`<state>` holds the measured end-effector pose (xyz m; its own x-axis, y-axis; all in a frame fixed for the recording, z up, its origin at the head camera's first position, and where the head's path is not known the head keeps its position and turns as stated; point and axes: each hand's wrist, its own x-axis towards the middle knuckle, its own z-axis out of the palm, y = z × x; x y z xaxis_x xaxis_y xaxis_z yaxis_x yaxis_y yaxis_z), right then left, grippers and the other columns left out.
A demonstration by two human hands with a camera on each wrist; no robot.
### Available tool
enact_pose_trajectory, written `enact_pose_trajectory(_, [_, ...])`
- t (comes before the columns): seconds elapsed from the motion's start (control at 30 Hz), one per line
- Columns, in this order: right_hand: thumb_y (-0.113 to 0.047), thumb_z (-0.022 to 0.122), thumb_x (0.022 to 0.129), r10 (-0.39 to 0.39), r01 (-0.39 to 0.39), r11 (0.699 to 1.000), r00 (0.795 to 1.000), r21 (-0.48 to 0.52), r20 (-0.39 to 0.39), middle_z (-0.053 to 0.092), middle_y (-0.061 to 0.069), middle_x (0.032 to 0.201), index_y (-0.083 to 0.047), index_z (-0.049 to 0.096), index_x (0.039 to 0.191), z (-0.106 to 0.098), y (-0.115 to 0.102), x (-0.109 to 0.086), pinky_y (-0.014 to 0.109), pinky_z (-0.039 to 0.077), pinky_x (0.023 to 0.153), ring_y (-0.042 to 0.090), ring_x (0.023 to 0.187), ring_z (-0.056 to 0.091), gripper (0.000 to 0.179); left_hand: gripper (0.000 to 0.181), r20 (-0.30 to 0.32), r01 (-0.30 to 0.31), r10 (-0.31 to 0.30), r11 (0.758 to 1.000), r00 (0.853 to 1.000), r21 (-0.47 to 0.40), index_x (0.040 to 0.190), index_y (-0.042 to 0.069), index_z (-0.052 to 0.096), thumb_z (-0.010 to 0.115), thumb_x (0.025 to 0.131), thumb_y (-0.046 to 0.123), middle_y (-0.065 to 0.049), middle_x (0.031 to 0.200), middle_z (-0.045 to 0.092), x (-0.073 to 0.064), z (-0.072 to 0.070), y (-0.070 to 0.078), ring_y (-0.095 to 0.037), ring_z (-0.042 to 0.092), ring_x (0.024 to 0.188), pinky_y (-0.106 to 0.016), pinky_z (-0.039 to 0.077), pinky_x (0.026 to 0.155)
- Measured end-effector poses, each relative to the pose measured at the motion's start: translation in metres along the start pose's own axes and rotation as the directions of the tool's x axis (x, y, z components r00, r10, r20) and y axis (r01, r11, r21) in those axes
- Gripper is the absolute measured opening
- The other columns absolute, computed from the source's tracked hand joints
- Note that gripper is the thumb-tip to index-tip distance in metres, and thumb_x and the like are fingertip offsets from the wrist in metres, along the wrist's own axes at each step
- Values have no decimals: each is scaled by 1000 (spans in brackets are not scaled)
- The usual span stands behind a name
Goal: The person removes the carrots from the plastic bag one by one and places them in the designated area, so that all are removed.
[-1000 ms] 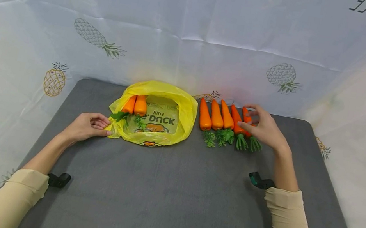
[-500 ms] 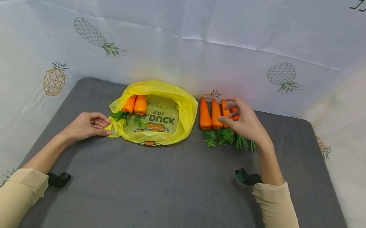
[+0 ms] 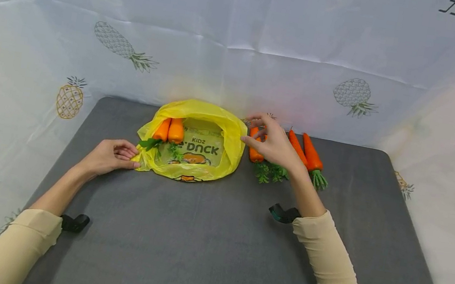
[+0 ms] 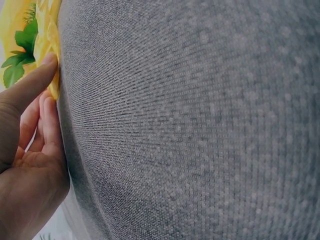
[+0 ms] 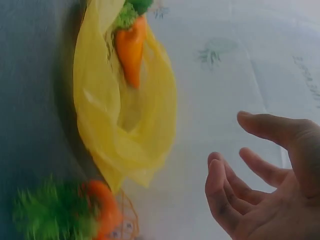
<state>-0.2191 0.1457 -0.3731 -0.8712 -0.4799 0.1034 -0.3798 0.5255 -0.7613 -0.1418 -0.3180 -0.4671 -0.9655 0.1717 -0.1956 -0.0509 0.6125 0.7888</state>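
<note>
The left hand (image 3: 108,158) pinched the near left edge of a yellow plastic bag (image 3: 232,155) between thumb and fingers, as the left wrist view also showed. The bag sat towards the back of the grey worktop (image 3: 195,240), its mouth spread wide and printed lettering visible inside. Two orange carrots with leafy green tops lay side by side in its left part: the left carrot (image 3: 161,130) and the right carrot (image 3: 176,130).

The right hand (image 3: 273,143) held nothing; its fingers were loosely bent, thumb apart from them, above the carrots just right of the bag. Beneath it, the leftmost loose carrot (image 3: 255,156) was partly covered, with leafy tops (image 3: 269,172) showing below the hand. Further right lay another carrot (image 3: 297,148) and the rightmost carrot (image 3: 313,154), whose green stems pointed towards the person. Behind the worktop hung a pale cloth (image 3: 245,22) printed with pineapples.
</note>
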Motion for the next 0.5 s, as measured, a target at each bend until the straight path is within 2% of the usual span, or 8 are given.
enact_pose_trajectory(0.17, [-20, 77, 103, -35, 35, 999, 999, 27, 5, 64, 26, 139, -3, 54, 150, 18, -5, 12, 49, 62, 91, 37, 109, 70, 55, 48, -5, -10, 10, 1000, 1000, 4, 130, -5, 67, 87, 95, 21, -24, 122, 73, 1, 0, 0, 3, 66, 90, -13, 57, 80])
enact_pose_trajectory(0.5, [-22, 75, 104, -41, 34, 996, 995, 85, 87, 64, 21, 140, -5, 55, 149, 57, -17, 39, 47, 63, 95, 36, 113, 72, 52, 47, -6, -22, 22, 1000, 1000, 7, 129, -6, 68, 87, 95, 20, -25, 121, 73, 1, 1, -1, 4, 66, 89, -12, 57, 80])
